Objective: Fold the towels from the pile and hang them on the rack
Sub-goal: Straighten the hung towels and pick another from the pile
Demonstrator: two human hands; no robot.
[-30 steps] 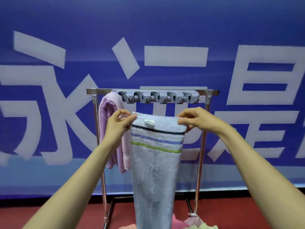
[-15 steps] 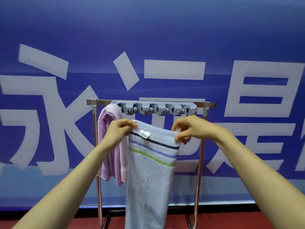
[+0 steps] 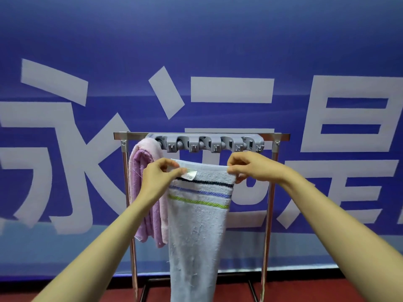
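Both of a person's bare arms reach forward to hold a pale striped towel (image 3: 196,234) in front of a metal rack (image 3: 275,134). The left hand (image 3: 158,178) pinches the towel's top left corner between thumb and curled fingers, just beside a small sewn label (image 3: 190,174). The right hand (image 3: 254,168) pinches the top right corner the same way. The towel hangs from the two hands in a long, narrow drop, with dark, violet and green stripes across its upper part, and its lower end runs out of the frame. Its top edge sits just below a grey hook strip (image 3: 209,144) fixed under the rack's top rail; whether the cloth touches the rack cannot be told. The hanging towel covers the middle of the rack and part of its lower frame. A pink and purple towel (image 3: 141,192) is draped over the left end of the rail, partly hidden behind the left hand, the wrist and the striped towel's edge. Behind the rack stands a blue banner (image 3: 196,40) with large white characters, and a strip of red floor (image 3: 305,290) shows at the bottom.
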